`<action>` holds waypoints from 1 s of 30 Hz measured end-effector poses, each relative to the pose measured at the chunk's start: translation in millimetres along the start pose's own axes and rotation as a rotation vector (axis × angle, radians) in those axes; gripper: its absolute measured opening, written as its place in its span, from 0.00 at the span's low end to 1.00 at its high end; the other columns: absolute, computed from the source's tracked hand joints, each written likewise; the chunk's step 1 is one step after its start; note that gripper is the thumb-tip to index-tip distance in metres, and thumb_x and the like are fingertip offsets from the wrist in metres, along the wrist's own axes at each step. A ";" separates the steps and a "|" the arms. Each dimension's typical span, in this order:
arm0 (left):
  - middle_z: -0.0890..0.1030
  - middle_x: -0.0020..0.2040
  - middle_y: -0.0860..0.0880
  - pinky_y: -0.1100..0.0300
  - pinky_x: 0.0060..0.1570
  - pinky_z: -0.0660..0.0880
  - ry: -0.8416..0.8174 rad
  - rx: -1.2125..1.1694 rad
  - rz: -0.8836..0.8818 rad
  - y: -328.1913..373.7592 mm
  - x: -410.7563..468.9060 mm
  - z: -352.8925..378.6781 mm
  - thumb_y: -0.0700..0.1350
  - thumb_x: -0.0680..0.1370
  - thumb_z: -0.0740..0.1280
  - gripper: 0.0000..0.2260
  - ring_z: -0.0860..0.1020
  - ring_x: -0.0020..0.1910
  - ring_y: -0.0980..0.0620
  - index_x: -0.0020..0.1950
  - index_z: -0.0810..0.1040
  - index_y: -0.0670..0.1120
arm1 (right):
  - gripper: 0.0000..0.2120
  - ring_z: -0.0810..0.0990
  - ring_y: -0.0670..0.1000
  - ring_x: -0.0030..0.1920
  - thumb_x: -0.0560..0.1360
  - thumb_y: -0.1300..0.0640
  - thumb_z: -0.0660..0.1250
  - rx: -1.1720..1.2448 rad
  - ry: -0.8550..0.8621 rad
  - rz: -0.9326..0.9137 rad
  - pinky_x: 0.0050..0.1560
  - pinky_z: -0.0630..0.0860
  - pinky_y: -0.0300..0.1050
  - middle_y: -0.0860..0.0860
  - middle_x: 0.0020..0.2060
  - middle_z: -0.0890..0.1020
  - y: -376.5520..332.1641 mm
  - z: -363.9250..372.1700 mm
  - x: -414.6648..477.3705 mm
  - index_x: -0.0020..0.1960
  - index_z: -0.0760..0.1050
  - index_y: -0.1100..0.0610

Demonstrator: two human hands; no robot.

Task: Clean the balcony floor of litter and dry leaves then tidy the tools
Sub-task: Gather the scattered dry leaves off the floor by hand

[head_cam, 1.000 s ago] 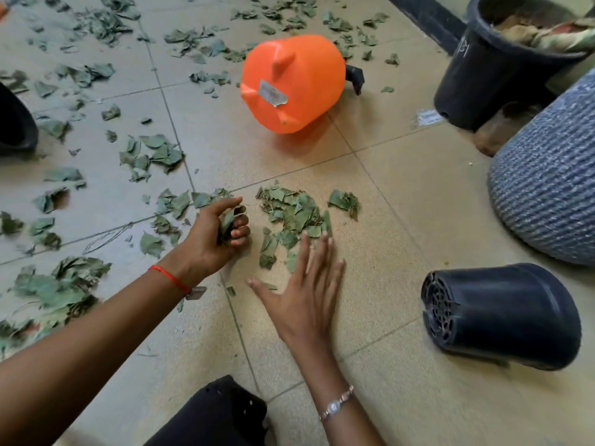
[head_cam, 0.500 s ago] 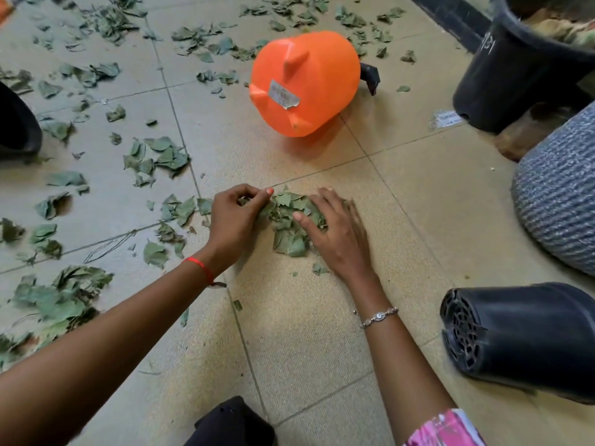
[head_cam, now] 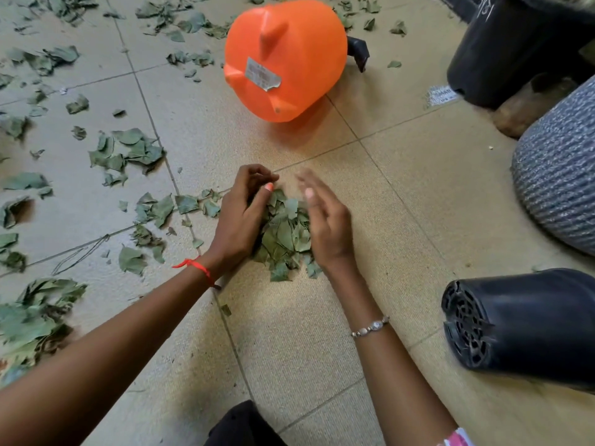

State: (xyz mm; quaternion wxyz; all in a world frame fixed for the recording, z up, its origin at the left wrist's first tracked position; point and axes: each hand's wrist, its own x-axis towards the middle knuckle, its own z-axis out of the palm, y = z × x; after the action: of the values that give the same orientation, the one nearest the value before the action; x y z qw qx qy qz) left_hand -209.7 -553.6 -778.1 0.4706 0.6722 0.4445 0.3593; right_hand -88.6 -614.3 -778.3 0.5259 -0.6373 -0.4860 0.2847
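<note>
Left hand (head_cam: 244, 217) curls round the seemingly light, brittle leaf pile (head_cam: 285, 235), right hand (head_cam: 325, 226) straight-fingered alongside; best scooped from both sides.

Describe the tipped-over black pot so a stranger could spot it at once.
Find the grey ribbed basket at the right edge. Just below it, nearer the person, lies the black pot. Unlike the other black pot, upright at top right, this one lies on its side, showing its holed base.
</note>
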 end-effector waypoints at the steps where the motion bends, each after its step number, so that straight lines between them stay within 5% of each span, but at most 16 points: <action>1: 0.79 0.55 0.54 0.66 0.57 0.72 -0.001 -0.036 -0.021 0.8 0.7 -2.5 0.47 0.78 0.58 0.12 0.76 0.57 0.61 0.58 0.71 0.46 | 0.18 0.67 0.46 0.70 0.79 0.54 0.52 0.055 0.085 -0.011 0.68 0.68 0.45 0.49 0.70 0.68 0.6 -5.0 -4.7 0.67 0.70 0.55; 4: 0.77 0.58 0.55 0.66 0.57 0.69 -0.044 0.111 -0.009 -1.2 3.9 -10.0 0.51 0.77 0.55 0.17 0.74 0.57 0.60 0.62 0.74 0.48 | 0.23 0.62 0.42 0.71 0.79 0.48 0.50 -0.127 0.176 0.003 0.67 0.64 0.36 0.49 0.73 0.63 9.2 -16.7 -22.5 0.69 0.68 0.57; 9: 0.71 0.68 0.54 0.59 0.69 0.59 -0.152 0.309 0.037 -5.3 1.4 -6.7 0.53 0.78 0.52 0.21 0.66 0.67 0.60 0.67 0.72 0.49 | 0.33 0.56 0.46 0.74 0.75 0.37 0.41 -0.624 0.058 0.098 0.73 0.53 0.44 0.48 0.75 0.60 13.5 -8.6 -32.1 0.74 0.60 0.51; 12: 0.72 0.68 0.54 0.61 0.66 0.62 -0.181 0.299 0.058 -8.1 -3.9 -4.7 0.53 0.78 0.52 0.21 0.66 0.69 0.58 0.66 0.73 0.50 | 0.31 0.56 0.42 0.73 0.76 0.38 0.42 -0.476 0.002 0.085 0.70 0.55 0.35 0.48 0.74 0.62 4.6 5.9 -31.3 0.73 0.61 0.51; 15: 0.73 0.67 0.55 0.58 0.68 0.63 -0.173 0.255 0.057 -10.1 -5.3 -5.3 0.55 0.78 0.51 0.21 0.67 0.69 0.58 0.65 0.74 0.50 | 0.28 0.53 0.38 0.72 0.78 0.41 0.48 -0.331 0.148 0.085 0.63 0.54 0.22 0.48 0.75 0.58 2.3 15.9 -46.1 0.72 0.64 0.54; 20: 0.75 0.65 0.54 0.63 0.67 0.64 -0.188 0.231 0.082 -6.8 -19.5 4.0 0.55 0.79 0.48 0.24 0.69 0.67 0.60 0.65 0.74 0.48 | 0.32 0.61 0.52 0.73 0.79 0.39 0.43 -0.510 0.327 0.154 0.74 0.56 0.48 0.56 0.72 0.66 1.5 47.5 -43.4 0.71 0.65 0.60; 23: 0.78 0.61 0.52 0.66 0.63 0.67 -0.173 -0.031 0.015 0.5 -28.4 16.3 0.46 0.82 0.48 0.19 0.74 0.62 0.61 0.65 0.74 0.44 | 0.29 0.70 0.54 0.68 0.79 0.43 0.48 -0.244 0.429 0.155 0.69 0.64 0.46 0.58 0.66 0.73 -6.5 64.5 -26.7 0.67 0.70 0.64; 26: 0.79 0.57 0.49 0.70 0.57 0.68 -0.067 -0.347 -0.104 7.9 -30.6 23.2 0.42 0.81 0.50 0.16 0.75 0.58 0.61 0.62 0.74 0.41 | 0.25 0.73 0.44 0.61 0.77 0.48 0.52 0.023 0.516 0.163 0.62 0.67 0.33 0.55 0.61 0.77 -10.3 71.1 -21.7 0.64 0.73 0.63; 30: 0.78 0.56 0.44 0.57 0.62 0.69 0.039 -0.636 -0.281 4.3 -28.7 22.1 0.42 0.82 0.51 0.14 0.75 0.58 0.51 0.57 0.76 0.42 | 0.17 0.76 0.41 0.59 0.75 0.53 0.59 0.299 0.475 0.279 0.61 0.71 0.38 0.47 0.58 0.80 -16.2 75.0 -22.8 0.62 0.77 0.56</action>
State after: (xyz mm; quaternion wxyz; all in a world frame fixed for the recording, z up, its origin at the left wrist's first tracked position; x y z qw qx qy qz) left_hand -198.6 -588.1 -782.4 0.6928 0.4171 0.4075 0.4243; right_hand -167.7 -606.1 -787.7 0.6685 -0.6622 -0.2101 0.2654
